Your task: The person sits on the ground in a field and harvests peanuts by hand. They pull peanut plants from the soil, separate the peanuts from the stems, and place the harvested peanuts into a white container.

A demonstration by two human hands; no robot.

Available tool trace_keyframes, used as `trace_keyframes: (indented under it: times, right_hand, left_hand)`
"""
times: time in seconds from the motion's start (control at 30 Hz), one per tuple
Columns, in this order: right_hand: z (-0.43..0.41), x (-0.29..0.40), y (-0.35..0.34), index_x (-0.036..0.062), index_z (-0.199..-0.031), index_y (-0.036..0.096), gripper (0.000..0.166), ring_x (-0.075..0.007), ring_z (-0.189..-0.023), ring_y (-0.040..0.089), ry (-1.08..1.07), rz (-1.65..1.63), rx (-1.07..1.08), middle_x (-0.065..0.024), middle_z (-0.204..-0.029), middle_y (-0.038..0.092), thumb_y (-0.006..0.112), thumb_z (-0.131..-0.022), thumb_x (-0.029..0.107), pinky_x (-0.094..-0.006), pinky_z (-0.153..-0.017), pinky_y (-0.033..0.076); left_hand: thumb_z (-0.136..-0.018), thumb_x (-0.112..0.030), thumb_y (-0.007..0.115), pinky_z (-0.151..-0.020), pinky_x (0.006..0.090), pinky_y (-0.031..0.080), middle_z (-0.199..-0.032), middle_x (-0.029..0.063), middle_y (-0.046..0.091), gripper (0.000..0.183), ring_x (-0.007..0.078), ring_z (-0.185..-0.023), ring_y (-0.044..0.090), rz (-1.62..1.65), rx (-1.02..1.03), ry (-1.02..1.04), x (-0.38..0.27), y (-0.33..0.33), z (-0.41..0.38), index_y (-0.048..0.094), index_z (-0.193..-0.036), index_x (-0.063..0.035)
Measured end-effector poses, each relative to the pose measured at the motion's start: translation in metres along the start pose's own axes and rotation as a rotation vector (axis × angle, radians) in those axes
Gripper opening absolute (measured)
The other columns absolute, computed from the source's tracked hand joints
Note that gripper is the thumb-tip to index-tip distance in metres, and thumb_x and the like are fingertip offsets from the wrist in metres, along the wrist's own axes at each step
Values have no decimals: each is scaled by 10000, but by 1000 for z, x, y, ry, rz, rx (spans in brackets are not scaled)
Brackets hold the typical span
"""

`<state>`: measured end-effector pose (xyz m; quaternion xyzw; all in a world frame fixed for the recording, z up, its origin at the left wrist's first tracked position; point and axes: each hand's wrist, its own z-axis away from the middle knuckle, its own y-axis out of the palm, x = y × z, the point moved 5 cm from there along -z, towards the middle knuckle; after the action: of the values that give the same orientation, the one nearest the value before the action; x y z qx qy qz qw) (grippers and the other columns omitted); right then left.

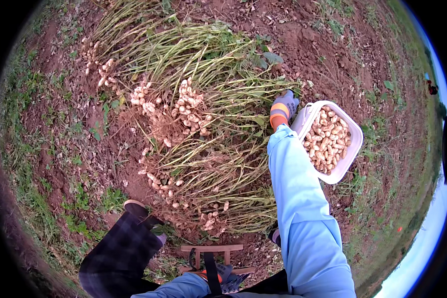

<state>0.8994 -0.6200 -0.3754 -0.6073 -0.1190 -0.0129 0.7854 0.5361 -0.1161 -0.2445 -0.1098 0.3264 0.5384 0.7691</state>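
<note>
My right hand (287, 102), in a grey glove with an orange cuff, reaches far forward at the right ends of the pulled peanut plants (208, 74). It is beside the left wall of a white plastic bucket (354, 143), which holds many peanut pods (327, 141). Its fingertips are partly hidden among the leaves, so any grip is unclear. My left hand (225, 275), gloved alike, is low between my legs at a small wooden stool frame (212, 247). A black strap (211, 273) crosses in front of it. Whether its fingers grip the frame cannot be seen.
Clusters of peanut pods with roots (188, 108) lie at the plants' left ends. My bent leg and shoe (136, 208) are at lower left. Reddish soil (305, 41) with weeds surrounds the plants. A distant figure or object (432, 87) is at the far right edge.
</note>
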Motion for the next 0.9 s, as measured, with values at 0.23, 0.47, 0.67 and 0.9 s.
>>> trace_keyframes:
  times: [0.23, 0.47, 0.67, 0.9]
  right_hand:
    - [7, -12, -8, 26, -1009, 567, 233, -323, -790, 597, -78, -155, -77, -179, -956, 585, 509, -833, 168, -399, -687, 481]
    - [68, -20, -27, -32, -949, 596, 250, -284, -730, 615, -314, -693, -12, -177, -807, 634, 481, -852, 168, -360, -697, 460]
    - [123, -37, -35, -7, -975, 615, 201, -154, -708, 580, -248, -936, 193, -97, -848, 631, 506, -853, 110, -266, -679, 461]
    - [179, -50, -76, 46, -1067, 566, 216, -107, -504, 518, -10, -1244, 499, -38, -753, 572, 491, -883, 129, -235, -423, 434]
  left_hand:
    - [-840, -447, 460, -581, 436, 464, -754, 171, 628, 431, 329, -668, 601, -116, 109, 50, -5, 5, -28, 604, -920, -48]
    - [-836, -490, 468, -553, 430, 459, -734, 156, 627, 465, 320, -633, 598, -229, 139, 93, -6, 10, -41, 610, -904, -53]
    - [-832, -510, 464, -566, 435, 459, -738, 155, 628, 482, 323, -649, 602, -296, 112, 106, -10, 4, -37, 610, -915, -59]
    - [-828, -534, 459, -581, 441, 458, -744, 154, 629, 502, 328, -667, 606, -392, 51, 131, -20, -2, -30, 610, -928, -66]
